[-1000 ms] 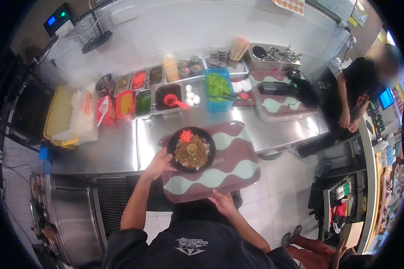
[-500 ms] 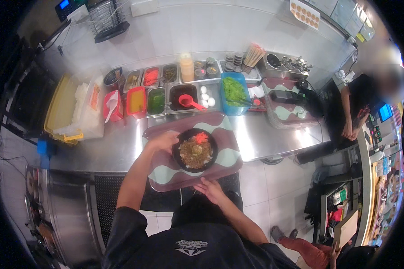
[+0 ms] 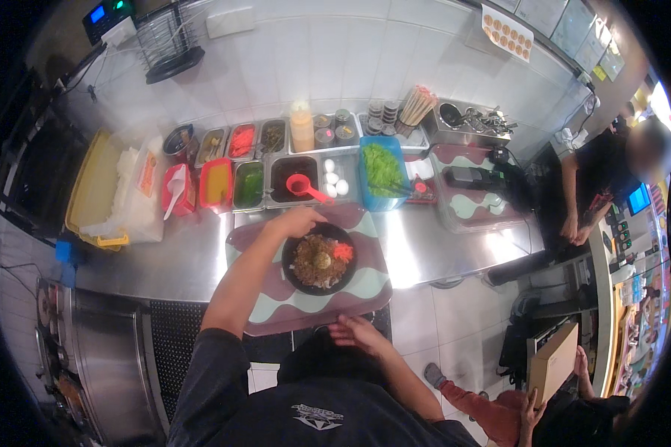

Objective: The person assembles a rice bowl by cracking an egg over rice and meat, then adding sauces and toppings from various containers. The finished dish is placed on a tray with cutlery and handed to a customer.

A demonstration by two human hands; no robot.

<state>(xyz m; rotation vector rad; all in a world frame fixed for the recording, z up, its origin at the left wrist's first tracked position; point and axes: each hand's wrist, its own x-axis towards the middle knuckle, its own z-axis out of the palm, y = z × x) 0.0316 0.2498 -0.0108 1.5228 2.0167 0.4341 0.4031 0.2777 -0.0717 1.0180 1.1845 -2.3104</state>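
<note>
A black bowl point(image 3: 288, 262) stands on a maroon tray with pale green waves point(image 3: 380, 287). Brown minced topping with a small yellowish mound in the middle fills it, and red shreds like pickled ginger point(image 3: 343, 252) lie at its right side. My left hand point(image 3: 297, 222) reaches over the tray and grips the bowl's far left rim, its fingertips partly hidden. Just off the tray's near edge is my right hand point(image 3: 358, 333), fingers stretched out and holding nothing.
Behind the tray are topping pans, a red ladle point(image 3: 300, 185), eggs point(image 3: 335, 180) and a blue tub of lettuce point(image 3: 382, 201). A clear bin point(image 3: 145, 201) stands left. One person point(image 3: 581, 186) stands at right; another, lower right, holds a cardboard box point(image 3: 552, 365).
The bowl has turned clockwise, bringing the red shreds from its far side to its right. My left hand has swung from the left rim toward the far rim. My right hand's fingers have straightened.
</note>
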